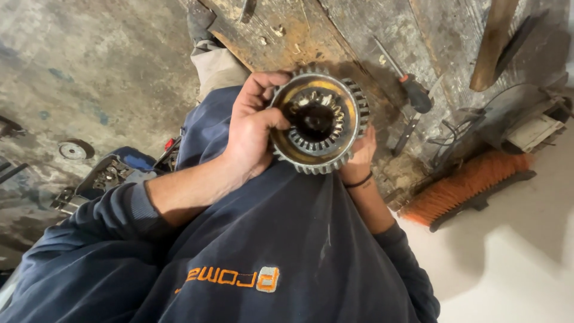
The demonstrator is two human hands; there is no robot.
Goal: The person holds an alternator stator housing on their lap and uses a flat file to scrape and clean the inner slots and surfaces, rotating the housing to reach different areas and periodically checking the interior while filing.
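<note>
Head view: left hand fingers pinching gear rim, thumb inside; right hand cupping underside, fingers hidden.

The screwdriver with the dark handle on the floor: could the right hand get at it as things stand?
Probably not straight away. The right hand is under the gear, supporting it along with the left hand. The screwdriver lies beyond the gear on the floor, nothing covering it, so the hand would have to let go first.

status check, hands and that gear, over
Left hand grips gear rim, thumb inside bore. Right hand cradles it from behind. Gear held over lap. Screwdriver lies apart, nothing in the way.
</note>
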